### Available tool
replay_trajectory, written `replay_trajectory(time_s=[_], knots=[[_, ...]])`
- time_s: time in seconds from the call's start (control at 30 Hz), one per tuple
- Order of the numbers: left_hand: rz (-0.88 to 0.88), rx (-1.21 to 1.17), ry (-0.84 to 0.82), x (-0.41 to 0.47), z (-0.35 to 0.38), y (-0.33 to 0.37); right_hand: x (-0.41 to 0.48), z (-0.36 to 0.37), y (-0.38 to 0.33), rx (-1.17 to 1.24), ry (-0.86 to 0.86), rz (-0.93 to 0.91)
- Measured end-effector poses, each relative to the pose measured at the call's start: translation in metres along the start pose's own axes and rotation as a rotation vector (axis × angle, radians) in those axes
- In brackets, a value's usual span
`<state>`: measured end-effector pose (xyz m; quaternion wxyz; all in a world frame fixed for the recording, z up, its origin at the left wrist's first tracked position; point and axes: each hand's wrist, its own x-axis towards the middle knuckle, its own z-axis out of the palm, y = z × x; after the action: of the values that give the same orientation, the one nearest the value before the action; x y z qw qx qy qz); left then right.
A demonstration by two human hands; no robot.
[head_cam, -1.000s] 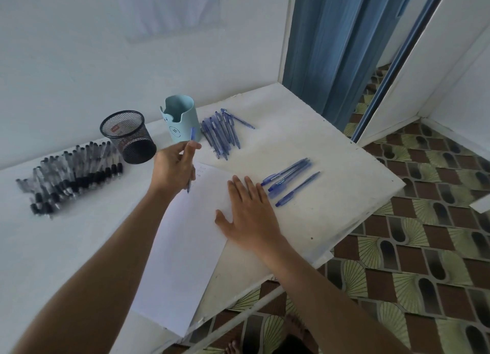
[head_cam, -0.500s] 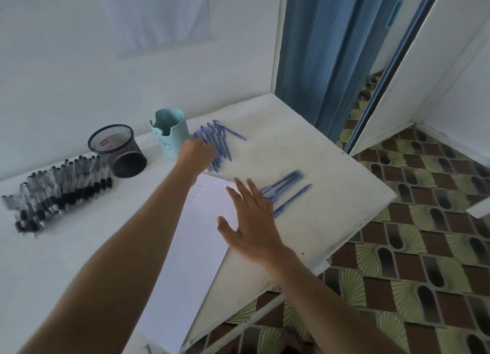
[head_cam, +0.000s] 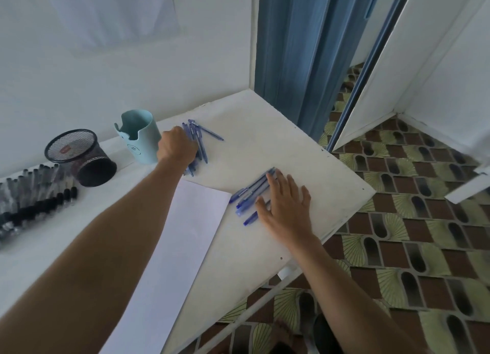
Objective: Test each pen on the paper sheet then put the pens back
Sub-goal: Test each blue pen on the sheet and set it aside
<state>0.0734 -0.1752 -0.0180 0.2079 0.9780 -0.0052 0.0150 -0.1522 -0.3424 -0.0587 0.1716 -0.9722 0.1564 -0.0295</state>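
Over the counter point(head_cam: 265, 146) I'm between tests: left hand point(head_cam: 176, 149) gone from paper point(head_cam: 185, 234) to far pens point(head_cam: 200, 141), grip hidden; right hand point(head_cam: 287, 207) flat on near pens point(head_cam: 249, 191).

left hand point(head_cam: 176, 148) at far pens point(head_cam: 203, 144), right hand point(head_cam: 287, 207) flat on near pens point(head_cam: 248, 193).

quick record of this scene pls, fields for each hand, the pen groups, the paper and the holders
left hand: on the far blue pens beside the light blue cup; grip hidden
right hand: fingers straight, resting on the near blue pens
paper sheet: flat on the white table
black mesh cup: left of the light blue cup
black pens: row at far left
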Motion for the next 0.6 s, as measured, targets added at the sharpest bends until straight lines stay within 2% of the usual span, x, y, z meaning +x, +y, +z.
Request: replay_trajectory(time_s=[0.1, 0.17, 0.23, 0.4, 0.47, 0.6], knots=[[0.012, 0.018, 0.015, -0.007, -0.002, 0.003, 0.002, 0.004, 0.0, -0.061, 0.005, -0.004], [0.091, 0.016, 0.035, -0.021, -0.005, 0.011, 0.002, 0.005, 0.0, -0.077, 0.01, -0.001], [0.287, -0.033, -0.014, -0.04, -0.005, 0.017, 0.002, 0.004, -0.001, -0.071, 0.013, 0.004], [0.734, -0.089, -0.344, -0.084, -0.002, 0.015, 0.0, 0.001, -0.004, -0.038, 0.035, 0.034], [0.787, -0.099, -0.366, -0.092, 0.005, 0.008, -0.001, 0.0, -0.005, -0.031, 0.042, 0.042], [0.825, -0.111, -0.275, -0.101, 0.014, 0.002, -0.002, 0.001, -0.006, -0.045, 0.038, 0.043]])
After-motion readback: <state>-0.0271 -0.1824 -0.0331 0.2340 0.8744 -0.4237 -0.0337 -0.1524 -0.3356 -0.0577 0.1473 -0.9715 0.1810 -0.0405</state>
